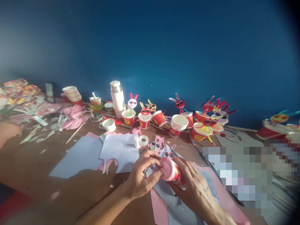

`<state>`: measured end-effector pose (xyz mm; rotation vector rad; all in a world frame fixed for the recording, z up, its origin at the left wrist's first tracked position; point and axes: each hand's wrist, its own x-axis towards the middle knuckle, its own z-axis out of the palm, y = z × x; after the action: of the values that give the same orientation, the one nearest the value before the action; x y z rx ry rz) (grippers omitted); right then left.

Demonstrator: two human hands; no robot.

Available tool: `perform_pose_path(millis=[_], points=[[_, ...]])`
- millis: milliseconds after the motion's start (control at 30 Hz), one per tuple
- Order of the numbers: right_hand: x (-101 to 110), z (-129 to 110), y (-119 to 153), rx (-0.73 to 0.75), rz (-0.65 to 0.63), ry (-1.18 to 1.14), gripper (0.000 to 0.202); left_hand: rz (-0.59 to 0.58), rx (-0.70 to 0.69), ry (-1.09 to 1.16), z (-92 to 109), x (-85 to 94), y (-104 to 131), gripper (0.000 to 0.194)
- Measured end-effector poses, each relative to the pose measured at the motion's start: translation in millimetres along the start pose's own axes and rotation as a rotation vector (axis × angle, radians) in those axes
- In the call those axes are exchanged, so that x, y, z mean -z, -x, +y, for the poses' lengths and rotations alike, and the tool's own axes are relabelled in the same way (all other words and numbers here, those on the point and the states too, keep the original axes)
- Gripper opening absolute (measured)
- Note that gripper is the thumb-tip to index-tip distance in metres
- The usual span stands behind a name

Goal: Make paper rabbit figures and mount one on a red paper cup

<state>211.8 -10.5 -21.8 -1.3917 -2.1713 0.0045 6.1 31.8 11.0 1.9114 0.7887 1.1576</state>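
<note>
A red paper cup (178, 177) lies tilted in my right hand (195, 187), whose fingers wrap round its side. Over the cup's mouth sits a round pink paper piece (167, 168). My left hand (144, 175) pinches the edge of this pink piece between thumb and fingers. Just behind my hands lie a pink paper face with dark glasses (156, 145) and another small face cut-out (168, 154). Beneath my hands are blue-grey and pink paper sheets (159, 206).
White paper sheets (119, 148), a glue stick (136, 141) and a tape roll (143, 140) lie ahead. Decorated cups (144, 120) line the blue wall beside a white bottle (117, 101). Paper scraps (75, 117) cover the left. Another person's arm (8, 132) shows at far left.
</note>
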Motion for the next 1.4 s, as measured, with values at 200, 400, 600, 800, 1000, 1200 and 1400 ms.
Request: perform_pose_path(millis=[200, 400, 600, 800, 1000, 1200, 1400], points=[[0.2, 0.9, 1.5, -0.003, -0.001, 0.006, 0.062, -0.042, -0.057, -0.043, -4.2, -0.4, 0.0, 0.027], [-2.9, 2.2, 2.9, -0.009, -0.014, -0.012, 0.061, -0.055, -0.023, -0.043, -4.9, -0.9, 1.2, 0.019], [1.7, 3.3, 0.5, -0.029, -0.018, -0.002, 0.061, -0.14, 0.002, -0.06, -3.9, -0.1, 1.6, 0.019], [-1.5, 5.4, 1.7, -0.04, -0.017, -0.009, 0.06, -0.202, 0.049, -0.052, -1.3, 1.3, -1.0, 0.022], [-5.0, 6.0, 5.0, -0.014, -0.045, -0.017, 0.061, -0.283, 0.126, -0.052, 3.6, 4.2, -3.9, 0.015], [-5.7, 8.5, 5.2, 0.004, -0.048, 0.013, 0.068, -0.303, 0.138, -0.073, 6.3, 6.7, -5.7, 0.01], [-8.8, 8.1, 7.4, -0.006, -0.078, -0.01, 0.073, -0.345, 0.119, -0.088, 4.6, 7.1, -4.8, 0.006]])
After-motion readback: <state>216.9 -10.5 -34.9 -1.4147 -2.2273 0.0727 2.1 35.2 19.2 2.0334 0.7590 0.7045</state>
